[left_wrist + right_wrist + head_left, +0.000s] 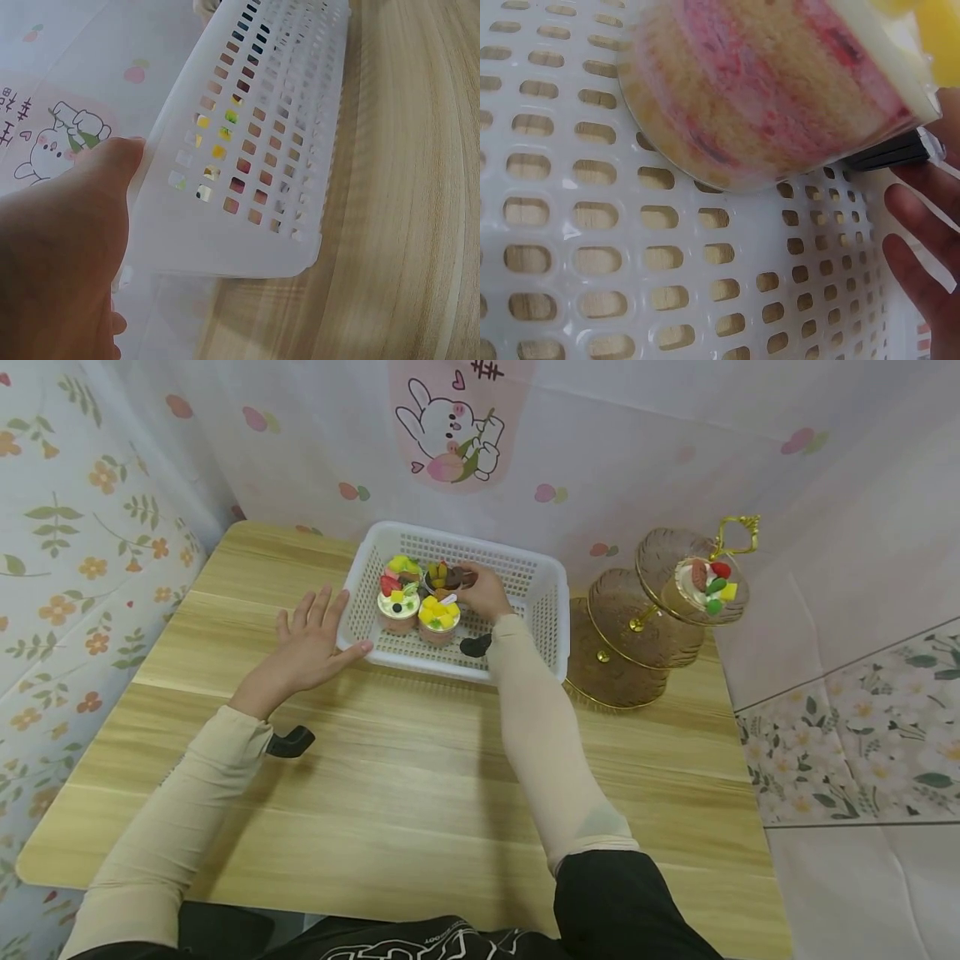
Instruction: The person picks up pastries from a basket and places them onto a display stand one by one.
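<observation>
In the head view, a white mesh basket (562, 618) holds several dessert cups at its left end. My right hand (486, 596) reaches inside and grips a dark-topped dessert cup (444, 578) at the back; part of that cup is hidden by the fingers. Beside it stand a mango-topped cup (438, 620), a strawberry-and-cream cup (397, 610) and another fruit-topped cup (402, 566). The right wrist view shows a layered pink-and-sponge cup (772, 82) close up, fingers beyond it. With fingers spread, my left hand (300, 652) rests against the basket's left end.
A gold-trimmed three-tier stand (622, 618) is to the right of the basket. On its top tier sits a fruit-topped dessert cup (684, 592). The wooden table (405, 793) backs onto a printed curtain (600, 460).
</observation>
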A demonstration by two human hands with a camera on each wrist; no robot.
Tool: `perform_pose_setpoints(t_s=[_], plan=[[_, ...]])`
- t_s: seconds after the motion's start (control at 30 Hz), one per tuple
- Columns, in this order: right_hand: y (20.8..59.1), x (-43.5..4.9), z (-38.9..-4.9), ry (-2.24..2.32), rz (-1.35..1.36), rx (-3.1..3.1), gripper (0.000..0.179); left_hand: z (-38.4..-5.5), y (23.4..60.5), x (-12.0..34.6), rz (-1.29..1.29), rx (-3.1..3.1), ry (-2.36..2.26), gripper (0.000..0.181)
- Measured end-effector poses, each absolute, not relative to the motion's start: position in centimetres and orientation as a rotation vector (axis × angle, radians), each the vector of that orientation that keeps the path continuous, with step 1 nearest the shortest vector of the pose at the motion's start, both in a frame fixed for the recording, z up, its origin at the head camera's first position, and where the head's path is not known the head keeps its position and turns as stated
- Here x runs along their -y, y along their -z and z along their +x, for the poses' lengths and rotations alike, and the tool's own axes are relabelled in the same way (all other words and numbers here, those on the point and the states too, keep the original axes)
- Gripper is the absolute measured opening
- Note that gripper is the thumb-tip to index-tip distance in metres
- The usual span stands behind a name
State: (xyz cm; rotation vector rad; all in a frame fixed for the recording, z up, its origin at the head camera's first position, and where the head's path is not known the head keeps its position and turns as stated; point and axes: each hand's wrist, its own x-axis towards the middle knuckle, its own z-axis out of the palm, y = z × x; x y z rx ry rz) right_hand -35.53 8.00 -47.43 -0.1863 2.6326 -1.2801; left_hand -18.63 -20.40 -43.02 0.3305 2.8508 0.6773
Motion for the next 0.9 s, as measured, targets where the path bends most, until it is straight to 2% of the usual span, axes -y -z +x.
perform_pose_setpoints(t_s=[0.9], plan=[[47.4,-9.9,-35.6,1.240,-0.173,-2.605,0.060,-18.7,42.8,20.3,0.320,-2.851,-0.656,0.096]])
